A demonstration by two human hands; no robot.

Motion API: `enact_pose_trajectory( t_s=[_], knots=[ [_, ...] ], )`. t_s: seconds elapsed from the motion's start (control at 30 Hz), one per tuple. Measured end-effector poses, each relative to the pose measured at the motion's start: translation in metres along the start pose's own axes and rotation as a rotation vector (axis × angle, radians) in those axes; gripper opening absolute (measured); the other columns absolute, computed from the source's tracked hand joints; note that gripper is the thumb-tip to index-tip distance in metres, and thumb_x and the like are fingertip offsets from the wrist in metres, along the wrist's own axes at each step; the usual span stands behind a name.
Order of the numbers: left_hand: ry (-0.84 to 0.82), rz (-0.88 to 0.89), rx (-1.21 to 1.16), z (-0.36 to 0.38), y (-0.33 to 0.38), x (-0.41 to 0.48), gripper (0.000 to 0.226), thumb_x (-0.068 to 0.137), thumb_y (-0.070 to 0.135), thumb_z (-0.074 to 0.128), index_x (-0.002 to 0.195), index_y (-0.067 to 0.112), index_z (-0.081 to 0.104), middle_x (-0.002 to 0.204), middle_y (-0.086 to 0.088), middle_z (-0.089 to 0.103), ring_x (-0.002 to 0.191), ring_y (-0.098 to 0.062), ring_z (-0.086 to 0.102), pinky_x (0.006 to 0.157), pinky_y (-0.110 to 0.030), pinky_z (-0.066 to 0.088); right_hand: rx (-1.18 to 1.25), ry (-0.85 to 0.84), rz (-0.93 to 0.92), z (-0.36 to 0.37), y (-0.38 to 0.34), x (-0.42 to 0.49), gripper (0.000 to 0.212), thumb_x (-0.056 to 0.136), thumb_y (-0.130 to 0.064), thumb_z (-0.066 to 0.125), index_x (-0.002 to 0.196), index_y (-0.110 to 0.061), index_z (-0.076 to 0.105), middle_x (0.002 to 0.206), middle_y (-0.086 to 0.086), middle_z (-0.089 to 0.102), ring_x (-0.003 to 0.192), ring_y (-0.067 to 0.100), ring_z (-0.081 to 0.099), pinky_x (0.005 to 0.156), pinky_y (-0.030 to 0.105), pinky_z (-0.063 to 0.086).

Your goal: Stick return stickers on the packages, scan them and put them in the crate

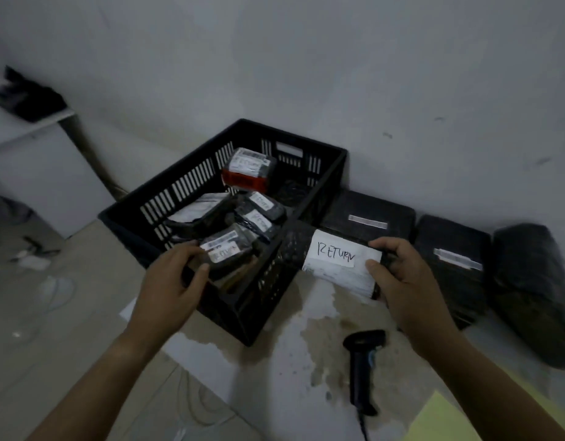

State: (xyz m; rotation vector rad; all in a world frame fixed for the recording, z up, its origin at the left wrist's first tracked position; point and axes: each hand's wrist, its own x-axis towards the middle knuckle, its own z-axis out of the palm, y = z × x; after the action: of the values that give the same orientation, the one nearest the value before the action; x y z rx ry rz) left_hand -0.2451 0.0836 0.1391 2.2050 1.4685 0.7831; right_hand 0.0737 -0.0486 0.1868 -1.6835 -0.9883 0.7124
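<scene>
A black slotted crate (pixel 319 198) stands on the worn table and holds several dark packages with white labels. My left hand (pixel 176 278) reaches into the crate's near corner and grips a small black package (pixel 225 248) labelled RETURN. My right hand (pixel 398 275) holds a black package (pixel 338 265) just right of the crate; a white RETURN sticker lies across its shipping label. A black handheld scanner (pixel 362 367) lies on the table below my right hand.
Three black packages (pixel 368 214), (pixel 449 259), (pixel 529 281) sit in a row against the wall at the right. Yellow sheets (pixel 446 418) lie at the lower right corner. A white table (pixel 26 125) stands at the far left, with floor below.
</scene>
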Motion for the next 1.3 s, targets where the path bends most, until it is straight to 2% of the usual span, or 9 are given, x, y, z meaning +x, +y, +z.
enact_pose_trajectory(
  t_s=[0.07, 0.2, 0.3, 0.4, 0.6, 0.73, 0.9, 1.2, 1.3],
  knots=[
    [-0.030, -0.012, 0.178, -0.004, -0.042, 0.012, 0.059, 0.100, 0.059, 0.038, 0.128, 0.015, 0.064, 0.145, -0.008, 0.055, 0.139, -0.030, 0.046, 0.112, -0.061, 0.039, 0.023, -0.036, 0.014, 0.027, -0.004, 0.022, 0.020, 0.096, -0.009, 0.058, 0.106, -0.026, 0.057, 0.108, -0.007, 0.066, 0.094, 0.013, 0.068, 0.067, 0.036, 0.062],
    [-0.071, -0.001, 0.272, -0.012, -0.080, 0.039, 0.070, 0.097, 0.065, 0.028, 0.133, 0.016, 0.063, 0.161, -0.011, 0.039, 0.156, -0.032, 0.019, 0.128, -0.053, 0.010, 0.009, -0.096, -0.039, 0.083, -0.013, 0.066, 0.024, 0.093, -0.002, 0.060, 0.106, -0.022, 0.055, 0.109, -0.002, 0.064, 0.088, 0.014, 0.069, 0.065, 0.039, 0.062],
    [-0.102, 0.013, 0.317, -0.019, -0.093, 0.067, 0.067, 0.098, 0.061, 0.026, 0.126, 0.017, 0.068, 0.157, -0.013, 0.046, 0.153, -0.035, 0.027, 0.126, -0.054, 0.015, -0.138, -0.157, -0.131, 0.125, -0.019, 0.099, 0.023, 0.091, -0.004, 0.060, 0.105, -0.022, 0.055, 0.107, -0.003, 0.064, 0.070, 0.023, 0.065, 0.064, 0.040, 0.058],
    [-0.126, 0.037, 0.342, -0.018, -0.100, 0.074, 0.060, 0.098, 0.054, 0.029, 0.122, 0.018, 0.071, 0.151, -0.012, 0.053, 0.147, -0.037, 0.036, 0.123, -0.056, 0.021, -0.290, -0.176, -0.186, 0.159, -0.025, 0.132, 0.022, 0.091, -0.007, 0.059, 0.106, -0.022, 0.053, 0.107, -0.006, 0.061, 0.067, 0.013, 0.061, 0.052, 0.016, 0.047],
    [-0.122, 0.045, 0.345, -0.016, -0.102, 0.073, 0.059, 0.096, 0.052, 0.033, 0.130, 0.019, 0.068, 0.150, -0.008, 0.054, 0.148, -0.034, 0.036, 0.124, -0.055, 0.019, -0.571, -0.288, -0.166, 0.198, -0.015, 0.177, 0.020, 0.087, -0.005, 0.057, 0.101, -0.016, 0.050, 0.088, 0.007, 0.061, 0.067, 0.020, 0.056, 0.051, 0.029, 0.039],
    [-0.113, 0.052, 0.341, -0.016, -0.100, 0.073, 0.058, 0.095, 0.052, 0.035, 0.129, 0.020, 0.069, 0.148, -0.006, 0.057, 0.146, -0.033, 0.038, 0.124, -0.053, 0.019, -0.848, -0.465, -0.177, 0.207, -0.007, 0.187, 0.028, 0.086, -0.006, 0.058, 0.107, -0.026, 0.058, 0.116, 0.007, 0.064, 0.092, 0.025, 0.064, 0.074, 0.037, 0.055],
    [-0.093, 0.079, 0.342, -0.016, -0.102, 0.074, 0.056, 0.095, 0.051, 0.035, 0.127, 0.021, 0.070, 0.144, -0.005, 0.060, 0.143, -0.031, 0.041, 0.123, -0.054, 0.021, -1.044, -0.668, -0.165, 0.214, -0.005, 0.187, 0.051, 0.089, -0.005, 0.049, 0.131, -0.032, 0.055, 0.131, 0.003, 0.058, 0.092, 0.020, 0.060, 0.065, 0.029, 0.046],
    [-0.167, 0.052, 0.373, -0.023, -0.097, 0.075, 0.067, 0.092, 0.062, 0.029, 0.135, 0.024, 0.064, 0.147, -0.001, 0.058, 0.144, -0.030, 0.042, 0.125, -0.054, 0.015, -0.980, -0.476, -0.420, 0.184, -0.017, 0.159, 0.034, 0.090, -0.022, 0.054, 0.122, -0.025, 0.063, 0.115, -0.003, 0.067, 0.106, 0.020, 0.062, 0.086, 0.031, 0.044],
    [-0.233, 0.053, 0.290, -0.020, -0.071, 0.085, 0.073, 0.089, 0.068, 0.031, 0.142, 0.024, 0.055, 0.144, 0.001, 0.059, 0.137, -0.023, 0.049, 0.122, -0.051, 0.026, -0.990, -0.351, -0.502, 0.147, -0.005, 0.135, 0.028, 0.094, -0.036, 0.054, 0.119, -0.028, 0.064, 0.129, -0.005, 0.062, 0.128, 0.023, 0.049, 0.108, 0.040, 0.031]
  ],
)
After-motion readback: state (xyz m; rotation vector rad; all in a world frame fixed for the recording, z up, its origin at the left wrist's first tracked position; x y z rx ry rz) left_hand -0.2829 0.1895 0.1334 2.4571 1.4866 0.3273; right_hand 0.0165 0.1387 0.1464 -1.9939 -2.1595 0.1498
